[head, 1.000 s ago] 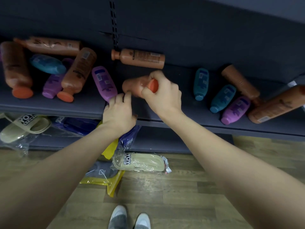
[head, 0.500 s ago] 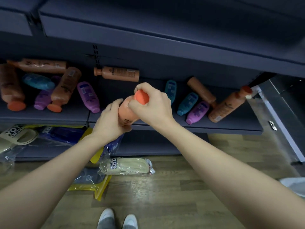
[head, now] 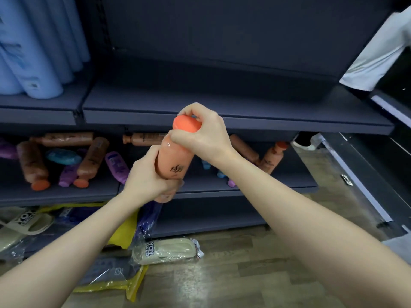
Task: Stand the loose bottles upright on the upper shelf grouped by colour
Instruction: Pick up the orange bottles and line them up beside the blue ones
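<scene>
Right hand [head: 203, 136] pinches the cap, and left hand [head: 146, 174] wraps the base, of a peach plastic bottle with an orange cap [head: 174, 158], held before the bare upper dark shelf [head: 244, 121]. Set down tilted, it could topple.
</scene>
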Motion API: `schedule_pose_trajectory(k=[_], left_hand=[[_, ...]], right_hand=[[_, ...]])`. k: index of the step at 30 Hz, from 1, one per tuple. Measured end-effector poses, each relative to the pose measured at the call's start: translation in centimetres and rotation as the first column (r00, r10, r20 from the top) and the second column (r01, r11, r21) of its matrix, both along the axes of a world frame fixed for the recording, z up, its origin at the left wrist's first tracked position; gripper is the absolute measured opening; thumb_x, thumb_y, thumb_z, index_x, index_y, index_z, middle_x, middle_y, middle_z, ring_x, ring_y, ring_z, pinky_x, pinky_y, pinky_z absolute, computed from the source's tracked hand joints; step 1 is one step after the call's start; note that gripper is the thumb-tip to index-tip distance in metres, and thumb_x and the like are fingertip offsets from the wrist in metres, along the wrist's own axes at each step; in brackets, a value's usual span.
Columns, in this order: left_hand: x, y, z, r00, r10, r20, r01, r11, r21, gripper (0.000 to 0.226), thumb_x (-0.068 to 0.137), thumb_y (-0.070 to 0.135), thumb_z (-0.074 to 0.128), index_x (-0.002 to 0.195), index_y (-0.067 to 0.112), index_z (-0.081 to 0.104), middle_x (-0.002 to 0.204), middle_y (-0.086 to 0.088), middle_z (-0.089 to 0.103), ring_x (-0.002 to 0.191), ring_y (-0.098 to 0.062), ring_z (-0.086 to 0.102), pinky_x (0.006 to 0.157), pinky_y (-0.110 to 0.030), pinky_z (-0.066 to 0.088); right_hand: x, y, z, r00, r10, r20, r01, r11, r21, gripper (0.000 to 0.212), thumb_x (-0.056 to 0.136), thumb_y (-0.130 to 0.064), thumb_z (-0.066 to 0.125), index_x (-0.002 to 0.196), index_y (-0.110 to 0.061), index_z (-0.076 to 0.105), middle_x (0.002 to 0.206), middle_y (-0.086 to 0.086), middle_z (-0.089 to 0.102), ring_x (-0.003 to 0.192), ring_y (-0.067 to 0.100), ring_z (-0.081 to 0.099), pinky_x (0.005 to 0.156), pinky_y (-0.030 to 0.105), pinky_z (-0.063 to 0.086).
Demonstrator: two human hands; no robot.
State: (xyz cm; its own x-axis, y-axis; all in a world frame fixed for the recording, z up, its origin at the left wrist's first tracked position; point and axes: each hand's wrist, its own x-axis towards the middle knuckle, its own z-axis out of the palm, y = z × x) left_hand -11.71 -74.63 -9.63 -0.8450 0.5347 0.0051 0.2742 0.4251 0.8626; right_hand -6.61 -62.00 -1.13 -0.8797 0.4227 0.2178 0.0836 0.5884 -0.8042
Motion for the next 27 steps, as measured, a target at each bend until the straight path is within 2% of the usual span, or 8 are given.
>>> schedule_pose_trajectory(k=[6,9,11,15,18,22,24,27], left_hand=[[0.3,0.2,5.3,0.995,-0.010,-0.095,0.015,0.999,0.051,0.059,0.051,0.024,0.086,0.100,0.025,0.052,0.085,0.018,0.059,0.081,-0.003,0.057,0.065,-0.020,0.044],[0.4,0.2,6.9,0.994,-0.002,-0.108,0.011,0.997,0.079,0.051,0.058,0.020,0.084,0.099,0.024,0.054,0.087,0.016,0.061,0.083,-0.005,0.059,0.066,-0.022,0.045],[0.4,0.0,7.7,0.995,-0.008,-0.101,0.019,0.994,0.107,0.053,0.058,0.021,0.086,0.101,0.021,0.054,0.090,0.012,0.062,0.086,-0.009,0.060,0.068,-0.026,0.047],[0.5,-0.6,9.0,0.997,0.002,-0.080,0.009,0.989,0.145,0.053,0.060,0.019,0.085,0.103,0.020,0.054,0.093,0.011,0.062,0.089,-0.011,0.060,0.072,-0.026,0.047],[0.5,-0.9,9.9,0.998,0.027,-0.055,-0.017,0.985,0.174,0.051,0.062,0.016,0.084,0.102,0.020,0.054,0.092,0.012,0.062,0.088,-0.009,0.060,0.072,-0.025,0.046],[0.3,-1.1,11.5,0.997,0.045,-0.063,-0.031,0.979,0.201,0.051,0.061,0.015,0.084,0.100,0.021,0.053,0.091,0.012,0.061,0.086,-0.009,0.060,0.071,-0.025,0.048],[0.2,-1.1,12.2,0.995,0.053,-0.087,-0.035,0.980,0.196,0.051,0.060,0.015,0.084,0.100,0.021,0.053,0.092,0.011,0.062,0.086,-0.010,0.061,0.072,-0.028,0.051],[0.0,-1.1,13.0,0.992,0.062,-0.109,-0.040,0.981,0.192,0.049,0.058,0.016,0.083,0.098,0.021,0.054,0.092,0.010,0.064,0.086,-0.011,0.063,0.074,-0.032,0.054]], right_hand=[[1.0,0.7,5.3,0.997,0.040,-0.067,-0.044,0.997,-0.058,0.035,0.074,-0.029,0.076,0.105,-0.026,0.059,0.096,-0.010,0.061,0.092,0.012,0.058,0.077,0.029,0.052],[1.7,1.3,6.9,0.994,0.066,-0.082,-0.072,0.995,-0.063,0.041,0.080,-0.023,0.071,0.118,-0.020,0.055,0.074,-0.010,0.056,0.074,0.008,0.056,0.071,0.025,0.049],[2.2,1.9,7.3,0.996,0.060,-0.067,-0.065,0.996,-0.065,0.039,0.085,-0.022,0.065,0.122,-0.019,0.052,0.069,-0.007,0.055,0.065,0.007,0.053,0.065,0.023,0.047],[2.9,2.4,6.9,1.000,0.025,0.006,-0.024,0.995,-0.100,0.032,0.091,-0.023,0.057,0.122,-0.017,0.053,0.079,-0.001,0.059,0.060,0.008,0.051,0.061,0.023,0.045],[3.1,1.9,5.6,0.993,0.039,0.111,-0.028,0.995,-0.099,0.030,0.092,-0.017,0.052,0.122,-0.017,0.054,0.098,0.002,0.062,0.067,0.009,0.055,0.063,0.023,0.046],[3.5,0.4,3.4,0.938,0.195,0.286,-0.163,0.978,-0.133,0.050,0.083,-0.005,0.060,0.129,-0.019,0.047,0.111,0.003,0.060,0.099,0.016,0.059,0.088,0.032,0.052],[3.6,-1.1,2.7,0.916,0.268,0.298,-0.226,0.960,-0.166,0.060,0.079,-0.008,0.067,0.131,-0.022,0.040,0.116,-0.001,0.056,0.105,0.014,0.057,0.090,0.031,0.051],[3.1,-3.1,2.4,0.956,0.213,0.201,-0.169,0.962,-0.215,0.071,0.076,-0.013,0.071,0.135,-0.024,0.034,0.116,-0.010,0.054,0.105,0.008,0.055,0.086,0.025,0.050]])
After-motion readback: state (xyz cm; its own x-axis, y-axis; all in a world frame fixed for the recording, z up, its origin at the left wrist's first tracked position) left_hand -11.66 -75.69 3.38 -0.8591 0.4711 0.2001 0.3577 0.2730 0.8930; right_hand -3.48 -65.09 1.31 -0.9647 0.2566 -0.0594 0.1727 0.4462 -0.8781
